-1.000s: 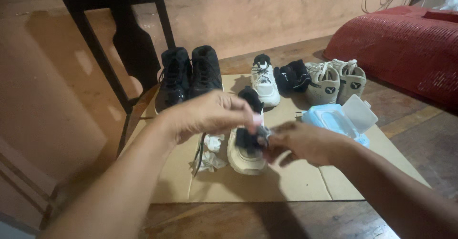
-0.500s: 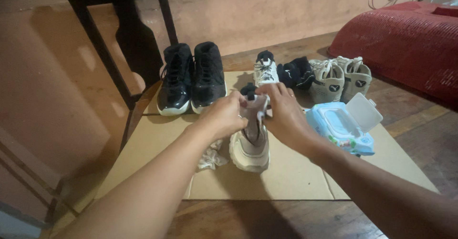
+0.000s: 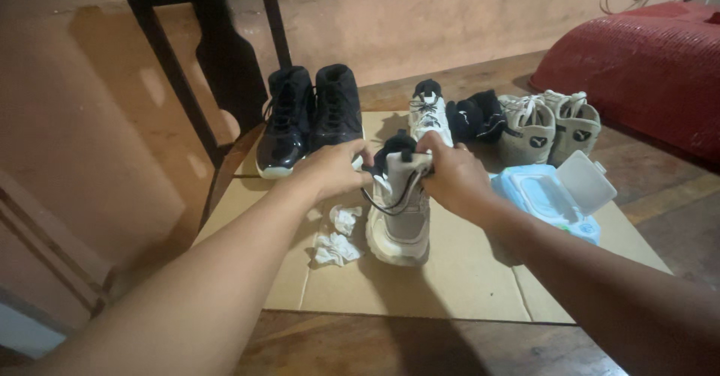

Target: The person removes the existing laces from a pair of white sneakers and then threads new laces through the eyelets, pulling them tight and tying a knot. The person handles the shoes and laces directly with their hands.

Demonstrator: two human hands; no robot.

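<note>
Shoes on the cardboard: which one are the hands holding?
The beige shoe nearest the camera, standing alone mid-cardboard. Left hand and right hand grip its collar; the black pair and the others stand untouched behind.

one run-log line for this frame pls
left hand: grips shoe collar | right hand: grips collar | cream sneaker: upright on cardboard sheet | crumpled wipes: beside it

Bare cardboard (image 3: 450,286) lies open in front of the beige shoe (image 3: 399,222), between the two forearms. To its left, crumpled white tissues (image 3: 335,239) lie just beside it. To its right, an open blue wipes pack (image 3: 551,200) stands near. Behind it, black high-top shoes (image 3: 311,113), a white sneaker (image 3: 429,113), black socks (image 3: 478,115) and two grey sneakers (image 3: 547,124) form a row, with narrow gaps between them.
</note>
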